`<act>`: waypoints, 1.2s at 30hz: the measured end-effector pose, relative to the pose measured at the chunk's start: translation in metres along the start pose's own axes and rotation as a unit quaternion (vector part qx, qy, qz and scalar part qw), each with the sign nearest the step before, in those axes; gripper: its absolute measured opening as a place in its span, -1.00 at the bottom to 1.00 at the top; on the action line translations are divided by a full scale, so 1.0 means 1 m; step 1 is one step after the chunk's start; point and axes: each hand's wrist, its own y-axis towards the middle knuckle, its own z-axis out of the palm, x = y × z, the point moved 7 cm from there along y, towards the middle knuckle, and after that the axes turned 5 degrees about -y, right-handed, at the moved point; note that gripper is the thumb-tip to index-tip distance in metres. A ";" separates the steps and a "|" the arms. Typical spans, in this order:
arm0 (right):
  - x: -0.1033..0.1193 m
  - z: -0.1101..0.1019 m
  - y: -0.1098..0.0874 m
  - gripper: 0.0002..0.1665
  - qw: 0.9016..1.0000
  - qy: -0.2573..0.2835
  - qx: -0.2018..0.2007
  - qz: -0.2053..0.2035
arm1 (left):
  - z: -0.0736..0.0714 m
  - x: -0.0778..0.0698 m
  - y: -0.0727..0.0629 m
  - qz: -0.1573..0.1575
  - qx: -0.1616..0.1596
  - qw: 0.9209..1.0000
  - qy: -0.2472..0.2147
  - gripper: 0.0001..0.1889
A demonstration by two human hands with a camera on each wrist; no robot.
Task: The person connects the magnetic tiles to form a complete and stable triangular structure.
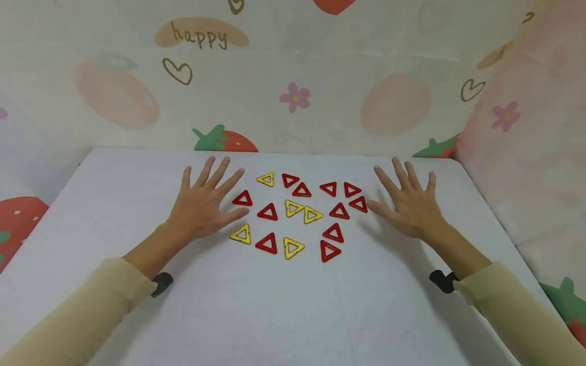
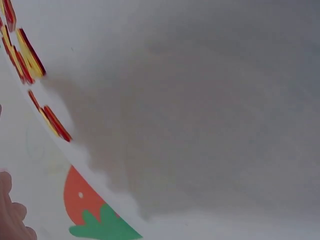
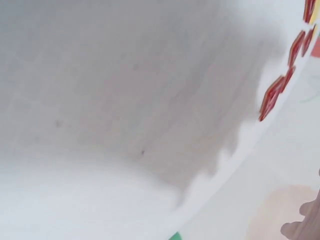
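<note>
Both hands are held above the white table with fingers straight and spread, holding nothing. My left hand (image 1: 203,206) is to the left of a loose group of flat, hollow triangle tiles, its thumb nearest a red triangle tile (image 1: 242,203) and a yellow one. To the group's right is my right hand (image 1: 409,206), its thumb tip close beside another red triangle tile (image 1: 357,208); whether they touch I cannot tell. Several more red and yellow tiles lie between the hands, including a yellow triangle tile (image 1: 287,209) at the middle. The wrist views show tiles edge-on and only some fingertips.
The white table (image 1: 293,310) ends at a back edge against a patterned cloth (image 1: 329,61) with strawberries, hearts and flowers. Another pink cloth (image 1: 545,168) hangs along the right side. Dark bands (image 1: 443,281) show at the sleeve cuffs.
</note>
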 end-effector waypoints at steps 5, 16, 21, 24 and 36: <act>0.015 -0.001 -0.006 -0.04 0.999 0.026 -0.003 -0.023 | 0.001 -0.017 0.001 0.021 0.003 1.000 -0.016 -0.07; 0.037 0.003 -0.019 -0.04 0.990 0.127 0.032 -0.052 | 0.001 -0.044 0.000 0.043 0.014 0.993 -0.108 -0.07; 0.042 0.003 -0.024 -0.02 0.978 0.197 0.050 -0.054 | 0.003 -0.053 -0.002 0.054 0.035 0.984 -0.169 -0.10; 0.045 0.001 -0.025 0.09 0.966 0.246 0.057 -0.048 | 0.004 -0.059 -0.004 0.074 0.045 0.966 -0.244 -0.16; 0.063 -0.002 -0.024 0.11 0.915 0.389 0.062 -0.088 | 0.013 -0.073 -0.002 0.085 0.083 0.881 -0.459 -0.27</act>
